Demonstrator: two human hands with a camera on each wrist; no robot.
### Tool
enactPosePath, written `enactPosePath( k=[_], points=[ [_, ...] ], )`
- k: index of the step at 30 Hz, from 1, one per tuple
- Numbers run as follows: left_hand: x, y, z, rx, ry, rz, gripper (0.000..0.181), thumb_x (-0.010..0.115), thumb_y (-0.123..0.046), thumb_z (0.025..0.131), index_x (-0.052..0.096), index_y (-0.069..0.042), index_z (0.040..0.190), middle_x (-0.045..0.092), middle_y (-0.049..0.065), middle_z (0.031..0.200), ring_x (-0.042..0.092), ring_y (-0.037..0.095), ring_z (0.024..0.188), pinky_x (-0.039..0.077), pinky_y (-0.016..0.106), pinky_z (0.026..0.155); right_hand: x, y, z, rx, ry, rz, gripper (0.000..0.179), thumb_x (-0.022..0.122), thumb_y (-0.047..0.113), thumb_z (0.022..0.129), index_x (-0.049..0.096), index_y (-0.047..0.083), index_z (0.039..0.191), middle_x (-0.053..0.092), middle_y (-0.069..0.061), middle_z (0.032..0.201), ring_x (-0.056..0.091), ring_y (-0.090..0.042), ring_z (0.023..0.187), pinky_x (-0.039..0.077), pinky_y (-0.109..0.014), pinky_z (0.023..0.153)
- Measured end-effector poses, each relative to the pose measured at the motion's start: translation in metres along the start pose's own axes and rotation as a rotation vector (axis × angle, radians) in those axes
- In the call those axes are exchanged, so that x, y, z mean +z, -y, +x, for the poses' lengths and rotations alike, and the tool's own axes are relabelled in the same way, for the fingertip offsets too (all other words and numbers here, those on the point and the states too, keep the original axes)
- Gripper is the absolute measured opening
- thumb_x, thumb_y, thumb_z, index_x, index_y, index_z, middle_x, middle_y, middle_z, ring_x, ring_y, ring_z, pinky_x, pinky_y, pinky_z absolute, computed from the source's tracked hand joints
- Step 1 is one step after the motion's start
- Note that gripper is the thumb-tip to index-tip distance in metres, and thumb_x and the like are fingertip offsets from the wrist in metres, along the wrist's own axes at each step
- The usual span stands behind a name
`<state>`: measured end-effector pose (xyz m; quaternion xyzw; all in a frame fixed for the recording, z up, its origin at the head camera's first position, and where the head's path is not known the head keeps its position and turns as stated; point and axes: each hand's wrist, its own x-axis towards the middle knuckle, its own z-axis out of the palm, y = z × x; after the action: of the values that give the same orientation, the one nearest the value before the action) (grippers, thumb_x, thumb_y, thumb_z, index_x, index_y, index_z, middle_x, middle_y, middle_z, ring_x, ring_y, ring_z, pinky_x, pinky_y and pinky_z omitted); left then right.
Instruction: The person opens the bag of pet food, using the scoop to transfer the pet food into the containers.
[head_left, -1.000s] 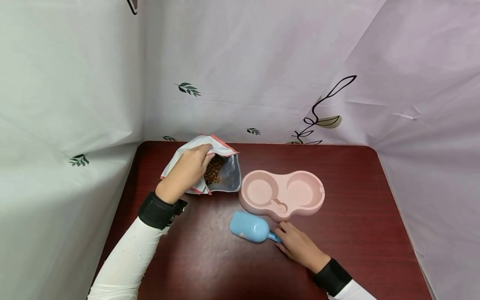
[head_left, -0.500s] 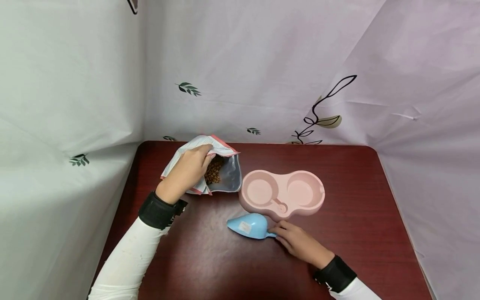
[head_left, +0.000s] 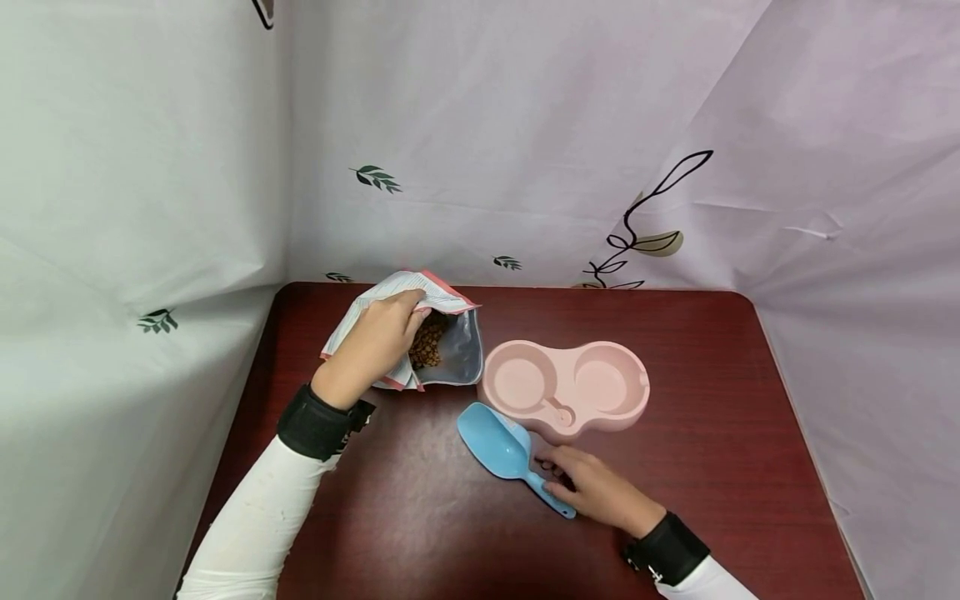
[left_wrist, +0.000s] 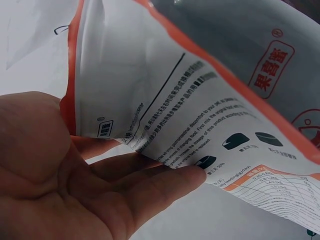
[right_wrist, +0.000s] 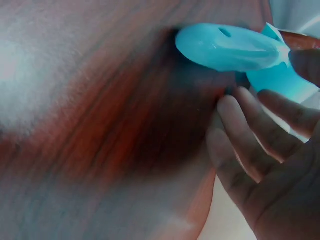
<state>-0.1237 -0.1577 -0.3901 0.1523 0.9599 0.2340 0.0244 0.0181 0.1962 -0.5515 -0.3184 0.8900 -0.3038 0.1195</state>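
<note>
My left hand holds up the flap of an opened pet food bag at the back left of the table. Brown kibble shows inside. In the left wrist view, the fingers lie against the bag's printed side. A light blue scoop lies hollow side up in front of a pink double bowl. Beside the scoop's handle is my right hand, its thumb at the handle and its other fingers spread apart from it.
The dark red table carries these things. A pale, leaf-patterned cloth hangs behind it and along both sides. The bag's mouth sits right at the bowl's left end.
The scoop has rolled from back up, through its side, to hollow up, and its handle has swung toward the front right. My right hand's fingers have parted from it. The left hand stays put.
</note>
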Motion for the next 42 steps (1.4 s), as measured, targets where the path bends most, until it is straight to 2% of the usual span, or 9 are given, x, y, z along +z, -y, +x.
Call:
enactPosePath(
  k=[5,8,13,19,23,29,32,39,42],
  points=[
    [0.000,0.000,-0.001,-0.004,-0.001,-0.001,0.040,0.053,-0.024,0.109,0.057,0.000,0.142,0.063,0.020,0.141,0.063,0.037,0.127,0.053,0.054,0.101,0.010,0.004,-0.001,0.030,-0.007,-0.134,0.055,0.083,0.045,0.087,0.065,0.012,0.128,0.065,0.001,0.120,0.061,-0.011,0.104,0.055,-0.033,0.086],
    [0.000,-0.001,-0.001,-0.002,-0.001,-0.006,0.040,0.053,-0.023,0.109,0.057,0.000,0.141,0.063,0.020,0.140,0.063,0.037,0.127,0.053,0.054,0.101,0.015,0.007,0.001,0.016,-0.017,-0.176,0.059,0.087,0.050,0.079,0.065,0.014,0.121,0.060,0.003,0.114,0.057,-0.009,0.098,0.052,-0.032,0.082],
    [0.000,-0.001,-0.001,0.000,-0.002,-0.003,0.041,0.052,-0.024,0.110,0.057,0.001,0.142,0.063,0.020,0.141,0.061,0.037,0.129,0.052,0.054,0.102,0.019,0.009,0.006,0.006,-0.008,-0.192,0.058,0.092,0.045,0.074,0.063,0.015,0.114,0.050,0.006,0.100,0.044,-0.006,0.084,0.043,-0.024,0.073],
    [0.000,-0.001,-0.002,-0.001,-0.010,-0.003,0.040,0.053,-0.024,0.110,0.057,0.000,0.141,0.064,0.020,0.140,0.063,0.038,0.127,0.053,0.054,0.100,0.023,0.007,0.011,-0.021,-0.011,-0.231,0.052,0.093,0.041,0.074,0.061,0.015,0.106,0.045,0.007,0.095,0.040,-0.006,0.081,0.038,-0.023,0.070],
    [0.001,-0.001,-0.001,0.003,-0.016,-0.002,0.041,0.052,-0.025,0.110,0.058,0.001,0.141,0.064,0.020,0.139,0.064,0.038,0.126,0.054,0.053,0.100,0.025,0.006,0.014,-0.070,-0.042,-0.225,0.038,0.089,0.030,0.081,0.062,0.014,0.102,0.045,0.007,0.091,0.040,-0.007,0.080,0.039,-0.024,0.070],
    [0.002,-0.002,-0.002,0.012,-0.042,0.003,0.038,0.052,-0.025,0.110,0.060,0.000,0.137,0.067,0.020,0.134,0.066,0.037,0.122,0.054,0.053,0.098,0.022,0.010,0.018,-0.074,-0.039,-0.040,0.021,0.073,0.006,0.093,0.062,0.009,0.111,0.059,0.005,0.094,0.054,-0.005,0.086,0.049,-0.026,0.073],
    [0.002,-0.002,-0.002,0.016,-0.054,0.011,0.036,0.052,-0.025,0.110,0.062,-0.001,0.133,0.069,0.019,0.129,0.068,0.037,0.117,0.056,0.053,0.094,0.018,0.014,0.020,-0.054,0.009,0.078,0.023,0.068,0.003,0.096,0.060,0.009,0.116,0.061,0.006,0.089,0.056,-0.002,0.080,0.049,-0.023,0.070],
    [0.003,-0.002,-0.001,0.012,-0.051,0.016,0.036,0.051,-0.025,0.110,0.061,0.000,0.134,0.069,0.020,0.129,0.069,0.037,0.114,0.056,0.053,0.093,0.006,0.020,0.023,-0.057,0.075,0.265,0.015,0.063,-0.004,0.096,0.059,0.008,0.106,0.061,0.010,0.077,0.052,0.005,0.069,0.047,-0.018,0.065],
    [0.002,-0.001,0.000,0.011,-0.045,0.018,0.037,0.051,-0.025,0.110,0.060,0.000,0.136,0.068,0.020,0.131,0.069,0.037,0.116,0.056,0.053,0.093,-0.004,0.022,0.024,-0.057,0.086,0.377,0.023,0.061,-0.005,0.097,0.059,0.006,0.117,0.063,0.005,0.077,0.055,0.004,0.069,0.049,-0.019,0.064]
  ],
)
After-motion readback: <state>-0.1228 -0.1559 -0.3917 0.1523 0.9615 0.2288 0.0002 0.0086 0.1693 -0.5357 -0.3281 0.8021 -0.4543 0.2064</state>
